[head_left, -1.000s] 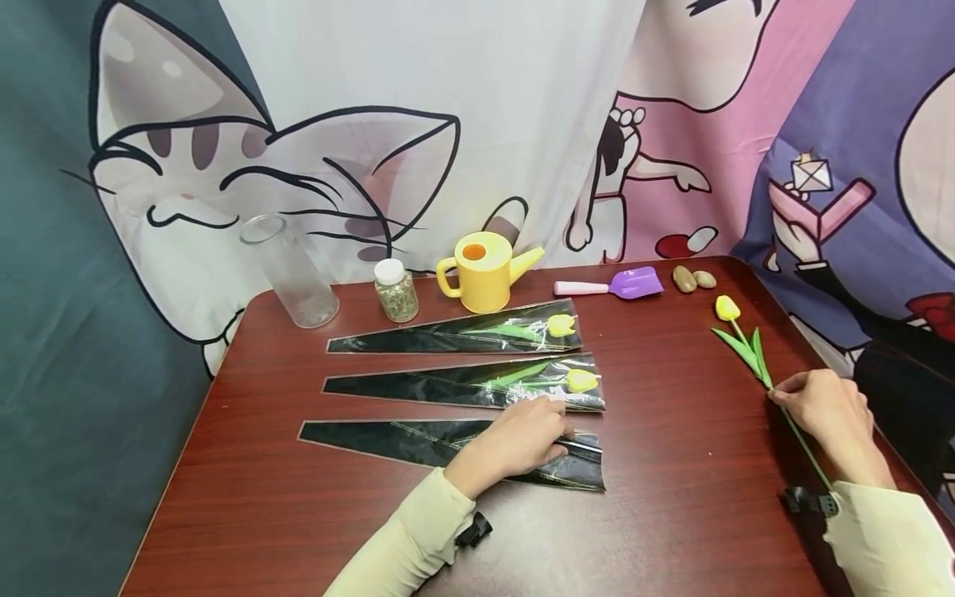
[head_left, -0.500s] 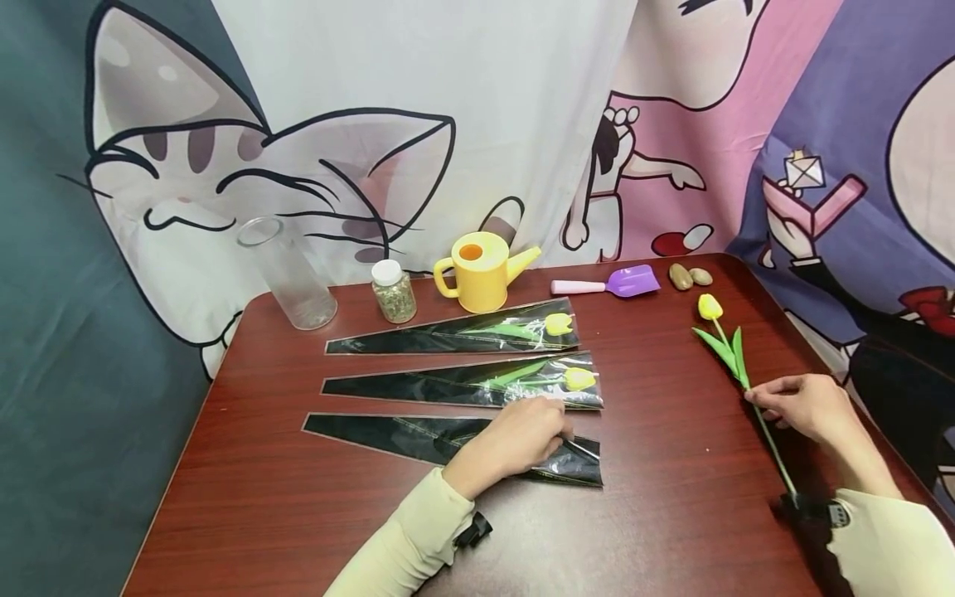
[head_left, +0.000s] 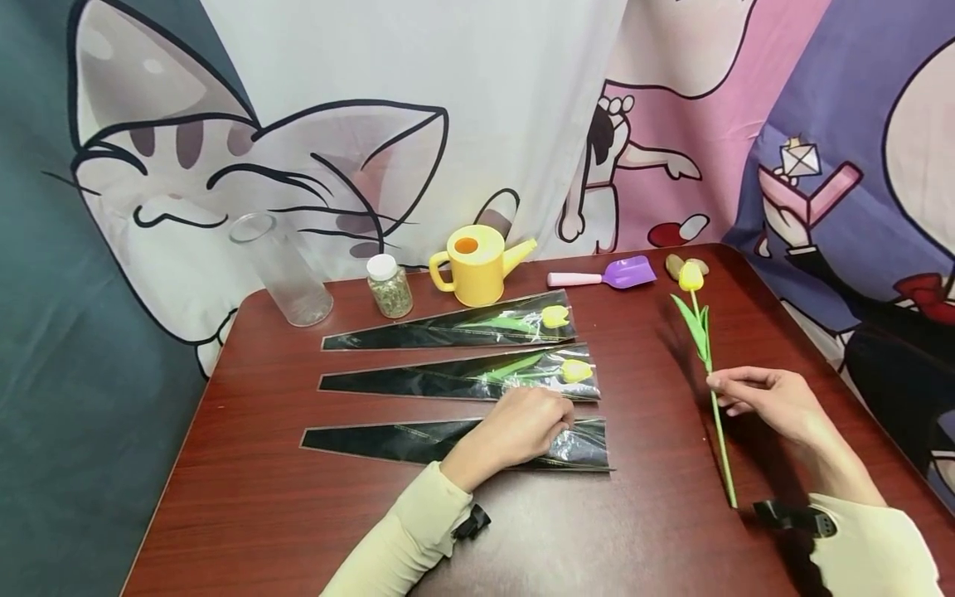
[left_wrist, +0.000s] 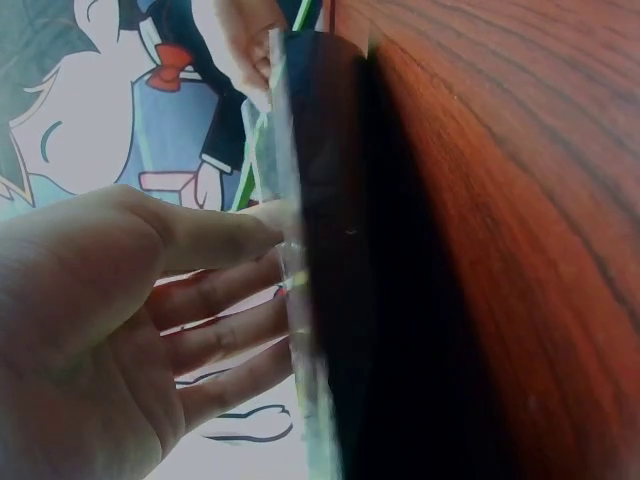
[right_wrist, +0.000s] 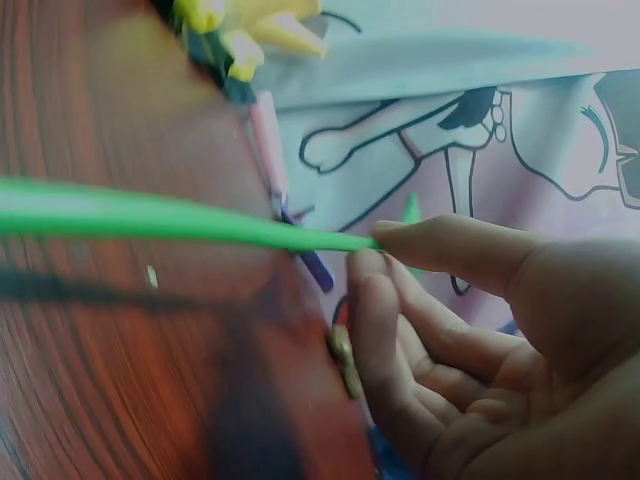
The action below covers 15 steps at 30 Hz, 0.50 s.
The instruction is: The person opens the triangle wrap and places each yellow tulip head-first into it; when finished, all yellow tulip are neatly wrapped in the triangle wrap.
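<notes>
Fingers of the right hand point(head_left: 772, 402) pinch the tulip point(head_left: 701, 348) mid-stem; it looks light and bendy. Left hand point(head_left: 522, 427) fingers lie relaxed on the thin, slippery sleeve point(head_left: 403, 439) on the counter point(head_left: 656, 539).

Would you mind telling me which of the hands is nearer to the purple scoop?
The right. The right hand pinches the tulip stem just in front of the purple scoop; the left hand rests on the empty sleeve, further off.
</notes>
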### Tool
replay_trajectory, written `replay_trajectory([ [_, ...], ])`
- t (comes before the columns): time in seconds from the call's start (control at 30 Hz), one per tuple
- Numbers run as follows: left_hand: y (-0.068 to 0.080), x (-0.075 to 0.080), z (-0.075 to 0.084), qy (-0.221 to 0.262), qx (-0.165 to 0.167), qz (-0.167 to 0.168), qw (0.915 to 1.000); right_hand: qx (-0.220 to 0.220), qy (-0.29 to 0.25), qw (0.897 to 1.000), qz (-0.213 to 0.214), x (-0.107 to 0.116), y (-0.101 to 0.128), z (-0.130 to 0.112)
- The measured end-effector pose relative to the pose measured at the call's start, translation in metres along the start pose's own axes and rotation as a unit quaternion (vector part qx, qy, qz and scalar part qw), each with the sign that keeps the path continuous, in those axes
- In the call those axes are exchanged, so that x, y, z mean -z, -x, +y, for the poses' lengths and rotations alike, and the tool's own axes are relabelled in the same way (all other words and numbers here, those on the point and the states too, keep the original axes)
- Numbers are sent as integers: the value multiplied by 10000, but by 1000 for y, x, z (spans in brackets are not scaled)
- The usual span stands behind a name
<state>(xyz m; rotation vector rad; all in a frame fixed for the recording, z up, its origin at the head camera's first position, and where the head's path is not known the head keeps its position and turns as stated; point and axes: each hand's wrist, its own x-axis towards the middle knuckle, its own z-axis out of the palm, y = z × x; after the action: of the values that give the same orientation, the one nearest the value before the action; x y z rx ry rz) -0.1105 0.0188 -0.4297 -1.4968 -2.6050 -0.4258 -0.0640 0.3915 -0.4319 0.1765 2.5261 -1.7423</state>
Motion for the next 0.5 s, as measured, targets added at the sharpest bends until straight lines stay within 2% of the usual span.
replay_trajectory([
  [0.13,-2,0,-1,46,94,25,9999,-81,-881,9961,66,-7,0,-5],
  [0.27,-3,0,-3,204,230,54,9995,-137,-1836,9828,170,-12,1,-8],
  [0.37,-3,0,-6,408,279,153,9987,-295,-2253,9731,372,-16,3,-11],
  [0.43,-3,-1,-7,535,303,185,9979,-396,-2640,9625,484,-19,4,-12],
  [0.5,-3,-1,-8,627,310,198,9974,-481,-3147,9456,673,-22,8,-14],
])
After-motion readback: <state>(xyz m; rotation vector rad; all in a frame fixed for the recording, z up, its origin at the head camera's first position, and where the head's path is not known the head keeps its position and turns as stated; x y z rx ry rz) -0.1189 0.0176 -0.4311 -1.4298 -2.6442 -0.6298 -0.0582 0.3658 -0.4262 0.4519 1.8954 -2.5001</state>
